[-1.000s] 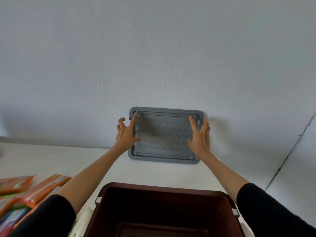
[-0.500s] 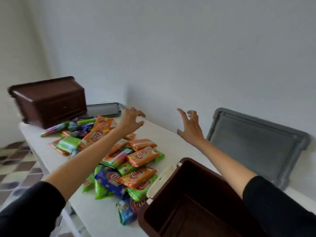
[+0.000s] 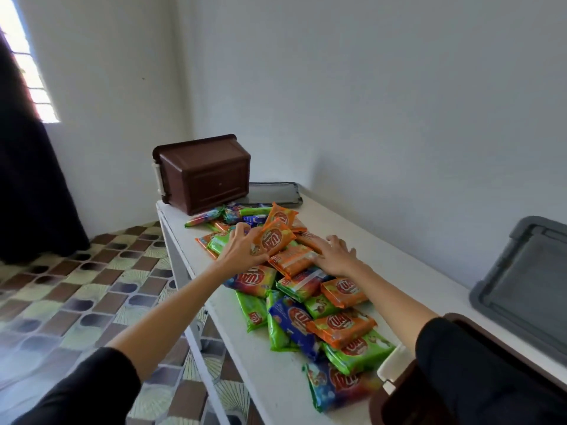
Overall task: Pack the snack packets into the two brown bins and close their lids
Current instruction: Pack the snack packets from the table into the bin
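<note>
Head view: the left hand [image 3: 242, 250] curls its fingers round the edge of an orange packet [image 3: 273, 239], raised over the pile [image 3: 294, 320] of packets along the table's [image 3: 399, 268] left edge. The right hand [image 3: 336, 256] lies spread, palm down, on the pile. The far bin [image 3: 204, 173] lies on its side at the far end, a flat lid [image 3: 273, 193] beside it. The near bin [image 3: 386, 406] sits at the near end, a leaning lid [image 3: 521, 296] against the wall.

The snack packets [image 3: 340, 325] carry a red oval logo reading roughly "UA".
</note>
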Tool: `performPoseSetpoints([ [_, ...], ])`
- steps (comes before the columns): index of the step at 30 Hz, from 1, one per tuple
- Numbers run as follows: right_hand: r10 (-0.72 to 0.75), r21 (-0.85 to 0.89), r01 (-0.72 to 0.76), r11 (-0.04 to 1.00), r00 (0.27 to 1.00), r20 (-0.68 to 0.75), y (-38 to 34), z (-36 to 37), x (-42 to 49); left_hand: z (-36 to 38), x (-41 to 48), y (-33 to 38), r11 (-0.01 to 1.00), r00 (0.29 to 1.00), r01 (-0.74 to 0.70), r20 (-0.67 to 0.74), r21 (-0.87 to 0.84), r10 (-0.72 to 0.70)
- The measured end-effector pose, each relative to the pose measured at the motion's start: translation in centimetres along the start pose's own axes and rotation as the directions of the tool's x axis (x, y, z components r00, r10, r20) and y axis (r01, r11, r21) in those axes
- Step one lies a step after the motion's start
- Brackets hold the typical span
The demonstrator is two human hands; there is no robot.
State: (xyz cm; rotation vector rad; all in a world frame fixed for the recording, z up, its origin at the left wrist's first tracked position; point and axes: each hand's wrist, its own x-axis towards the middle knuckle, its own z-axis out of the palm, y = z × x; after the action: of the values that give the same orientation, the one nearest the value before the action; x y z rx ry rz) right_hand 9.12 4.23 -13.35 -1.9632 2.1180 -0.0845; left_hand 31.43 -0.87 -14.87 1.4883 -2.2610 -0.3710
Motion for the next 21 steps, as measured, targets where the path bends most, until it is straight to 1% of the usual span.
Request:
performPoseSetpoints([
  [3, 0.082, -0.018, -0.081, 0.997, 0.996, 0.04, 2.0, -0.2, 0.9, 0.9, 0.4, 0.1, 1.0, 1.0, -0.011, -0.022, -0.011, 0.011],
  [6, 0.225, 0.0, -0.226, 0.974, 0.969, 0.102, 4.7, 0.0, 1.7, 1.7, 1.4, 0.9, 1.0, 1.0, -0.001, -0.017, 0.0, 0.001],
  [8, 0.302, 0.081, -0.324, 0.943, 0.931, 0.203, 6.0, 0.4, 2.2, 2.1, 2.0, 1.8, 0.999, 0.999, 0.035, -0.034, 0.029, -0.034],
  [10, 0.316, 0.251, -0.392, 0.885, 0.901, 0.296, 6.5, 0.5, 2.4, 2.6, 2.6, 2.8, 0.994, 0.994, 0.086, -0.072, 0.061, -0.082],
  [12, 0.306, 0.423, -0.396, 0.815, 0.914, 0.266, 6.5, 0.7, 2.6, 3.1, 3.1, 3.5, 0.989, 0.988, 0.129, -0.097, 0.077, -0.122],
  [14, 0.321, 0.518, -0.346, 0.782, 0.936, 0.141, 6.3, 0.6, 2.8, 3.3, 3.5, 3.9, 0.987, 0.986, 0.135, -0.113, 0.083, -0.125],
  [15, 0.334, 0.487, -0.325, 0.811, 0.94, 0.072, 6.2, 0.4, 2.7, 3.3, 3.6, 3.9, 0.988, 0.986, 0.129, -0.116, 0.085, -0.119],
  [16, 0.33, 0.407, -0.304, 0.862, 0.944, 0.005, 6.3, 0.2, 2.5, 3.3, 3.8, 3.9, 0.989, 0.987, 0.118, -0.119, 0.086, -0.107],
  [17, 0.296, 0.317, -0.271, 0.909, 0.955, -0.03, 6.3, -0.3, 2.1, 3.1, 3.8, 3.8, 0.991, 0.989, 0.104, -0.119, 0.088, -0.093],
  [18, 0.239, 0.251, -0.23, 0.94, 0.971, -0.007, 6.3, -0.8, 1.7, 2.8, 3.9, 3.7, 0.992, 0.99, 0.088, -0.115, 0.095, -0.077],
  [19, 0.191, 0.21, -0.205, 0.956, 0.978, 0.084, 6.4, -1.4, 1.2, 2.5, 3.9, 3.5, 0.992, 0.992, 0.071, -0.108, 0.105, -0.059],
  [21, 0.12, 0.119, -0.159, 0.98, 0.952, 0.281, 6.9, -2.4, 0.2, 1.8, 4.1, 3.2, 0.992, 0.997, 0.03, -0.079, 0.121, -0.02],
])
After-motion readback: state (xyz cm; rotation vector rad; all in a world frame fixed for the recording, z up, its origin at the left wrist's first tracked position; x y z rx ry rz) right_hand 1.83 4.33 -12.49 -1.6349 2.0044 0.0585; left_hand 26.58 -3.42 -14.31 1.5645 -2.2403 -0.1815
